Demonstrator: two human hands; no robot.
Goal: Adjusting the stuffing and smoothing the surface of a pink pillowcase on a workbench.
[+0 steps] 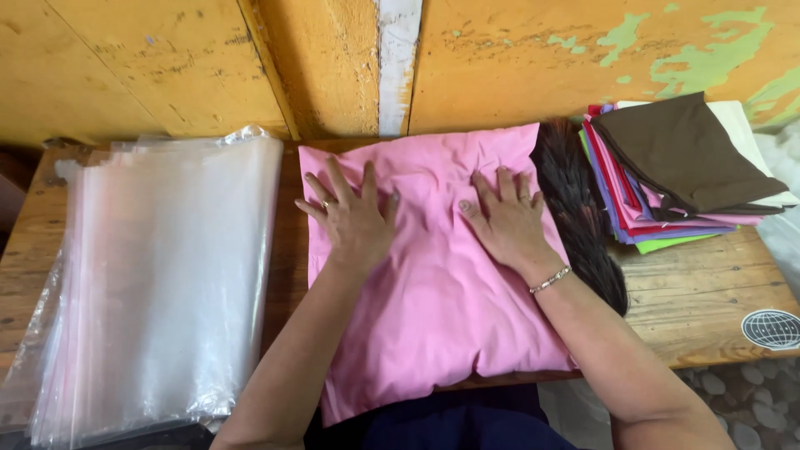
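A pink cloth lies spread in the middle of the frame on a wooden table, its lower edge hanging over the near side. The left hand and the right hand both rest flat on its upper half, fingers splayed wide and palms down, pressing rather than holding anything. The cloth looks light, soft and limp, with small wrinkles between the hands; it would likely slump if lifted from the middle, so the corners or edges seem the best places to take hold. At the left of the frame lies a stack of clear plastic bags, at the upper right a pile of folded coloured cloths, and just beside the pink cloth a dark brush
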